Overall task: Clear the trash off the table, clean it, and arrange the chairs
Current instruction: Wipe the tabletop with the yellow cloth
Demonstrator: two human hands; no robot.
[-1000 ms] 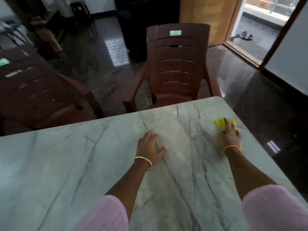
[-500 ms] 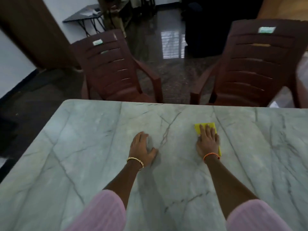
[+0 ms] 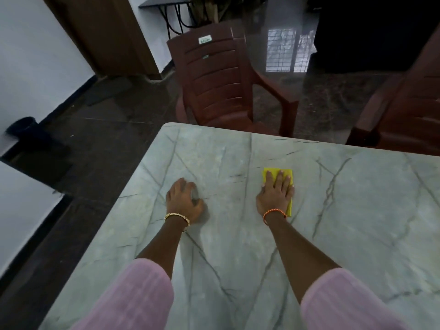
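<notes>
The right hand (image 3: 276,194) presses flat on the yellow cloth (image 3: 285,173) mid-table (image 3: 357,210), so wiping well probably means even overlapping strokes while the loosely curled, empty left hand (image 3: 183,201) braces beside it.

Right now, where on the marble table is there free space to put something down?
The grey veined marble table is bare right of the yellow cloth under the right hand, at its far left corner beyond the left hand, and between the forearms. Only the strip holding both hands is occupied.
</notes>
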